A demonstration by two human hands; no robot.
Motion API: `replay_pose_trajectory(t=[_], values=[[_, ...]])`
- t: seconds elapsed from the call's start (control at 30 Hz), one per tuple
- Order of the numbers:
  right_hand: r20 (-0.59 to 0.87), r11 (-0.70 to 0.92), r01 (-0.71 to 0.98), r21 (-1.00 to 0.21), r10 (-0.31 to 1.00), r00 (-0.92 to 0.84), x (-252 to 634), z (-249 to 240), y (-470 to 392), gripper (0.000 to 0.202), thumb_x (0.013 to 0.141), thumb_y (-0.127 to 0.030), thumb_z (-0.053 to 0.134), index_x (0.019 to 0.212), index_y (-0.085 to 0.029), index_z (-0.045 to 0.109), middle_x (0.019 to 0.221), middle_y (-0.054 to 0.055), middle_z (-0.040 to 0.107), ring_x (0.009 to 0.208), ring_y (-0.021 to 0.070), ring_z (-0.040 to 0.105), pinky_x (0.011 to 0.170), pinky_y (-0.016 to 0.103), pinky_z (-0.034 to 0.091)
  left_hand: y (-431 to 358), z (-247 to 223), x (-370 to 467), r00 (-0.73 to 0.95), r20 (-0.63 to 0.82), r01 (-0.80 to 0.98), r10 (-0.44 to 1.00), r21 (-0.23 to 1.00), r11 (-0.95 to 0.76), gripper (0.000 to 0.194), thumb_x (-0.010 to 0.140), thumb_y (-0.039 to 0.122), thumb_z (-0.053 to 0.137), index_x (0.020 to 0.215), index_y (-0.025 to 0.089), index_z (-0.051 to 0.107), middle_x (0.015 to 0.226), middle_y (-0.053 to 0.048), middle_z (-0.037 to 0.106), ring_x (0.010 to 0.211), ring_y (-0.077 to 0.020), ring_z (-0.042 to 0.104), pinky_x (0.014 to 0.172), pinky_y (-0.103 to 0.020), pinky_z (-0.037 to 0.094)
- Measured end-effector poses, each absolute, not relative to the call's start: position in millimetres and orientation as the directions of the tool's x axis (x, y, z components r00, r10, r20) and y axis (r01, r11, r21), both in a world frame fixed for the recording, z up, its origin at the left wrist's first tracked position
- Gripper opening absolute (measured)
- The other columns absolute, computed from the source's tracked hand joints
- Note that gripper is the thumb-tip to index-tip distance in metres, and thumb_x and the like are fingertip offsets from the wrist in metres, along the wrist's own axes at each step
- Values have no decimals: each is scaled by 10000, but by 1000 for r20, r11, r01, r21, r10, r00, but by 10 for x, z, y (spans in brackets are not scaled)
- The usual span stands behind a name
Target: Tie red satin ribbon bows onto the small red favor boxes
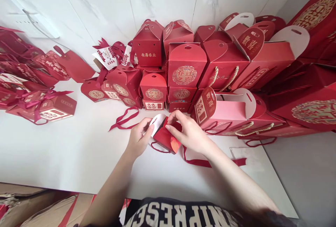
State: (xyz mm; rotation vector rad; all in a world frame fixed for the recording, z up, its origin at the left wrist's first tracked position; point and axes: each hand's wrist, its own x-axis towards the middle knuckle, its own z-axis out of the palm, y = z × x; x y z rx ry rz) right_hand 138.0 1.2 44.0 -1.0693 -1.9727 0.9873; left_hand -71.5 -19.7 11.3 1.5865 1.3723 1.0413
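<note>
A small red gift box [165,139] with a dark red cord handle sits on the white table [105,160] between my hands. My left hand [139,136] pinches its white-lined end flap at the left. Over the top edge of the box, my right hand [185,129] has thumb and forefinger drawn together at a red flap; what lies between the fingertips is too small to make out. An orange-red flap shows at the box's lower right. Dark red ribbon [199,162] trails out to the right of the box, and another ribbon [126,118] lies behind my left hand.
Stacked red boxes [187,64] line the marbled wall behind my hands. Open-topped boxes with rope handles [228,110] stand at the right, beside large red bags [309,97]. Ribboned boxes [56,106] lie at the left. Cardboard cartons [44,209] are below the table's front edge.
</note>
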Motion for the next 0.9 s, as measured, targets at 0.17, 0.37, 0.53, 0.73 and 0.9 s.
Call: replay_pose_trajectory(t=[0.17, 0.37, 0.53, 0.73, 0.9], values=[[122, 355, 326, -876, 817, -563, 1462, 484, 50, 138, 905, -213, 551, 1039, -235, 525, 902, 15, 676, 828, 175, 634, 784, 320, 474, -179, 90, -733, 90, 76, 366, 993, 925, -104, 222, 955, 380, 501, 944, 184, 605, 776, 12, 541, 687, -124, 457, 626, -249, 353], [171, 262, 155, -953, 881, -441, 1269, 435, 175, 73, 891, -247, 579, 924, -231, 515, 888, -4, 655, 854, 152, 630, 815, 296, 476, -178, 86, -716, 105, 86, 325, 991, 938, -116, 210, 948, 372, 517, 968, 188, 616, 794, 7, 561, 713, -131, 485, 648, -250, 370], [80, 199, 210, -957, 881, -467, 1148, 424, 192, 96, 869, -234, 567, 922, -239, 486, 860, -12, 655, 806, 162, 634, 792, 316, 480, -178, 71, -724, 108, 70, 326, 992, 940, -101, 207, 949, 363, 515, 980, 189, 622, 812, 0, 581, 727, -137, 494, 653, -256, 369], [89, 206, 209, -956, 882, -463, 1166, 424, 171, 91, 865, -223, 545, 877, -240, 456, 866, -14, 654, 807, 162, 624, 786, 310, 468, -172, 46, -736, 97, 72, 300, 993, 949, -98, 207, 946, 375, 529, 956, 189, 619, 802, 1, 578, 729, -136, 501, 654, -256, 376], [88, 202, 218, -955, 893, -440, 1133, 414, 183, 93, 859, -219, 547, 884, -241, 460, 856, -19, 653, 812, 161, 628, 796, 310, 466, -178, 45, -745, 124, 81, 284, 989, 952, -113, 230, 934, 398, 543, 956, 180, 615, 792, -8, 572, 725, -142, 509, 659, -263, 393]])
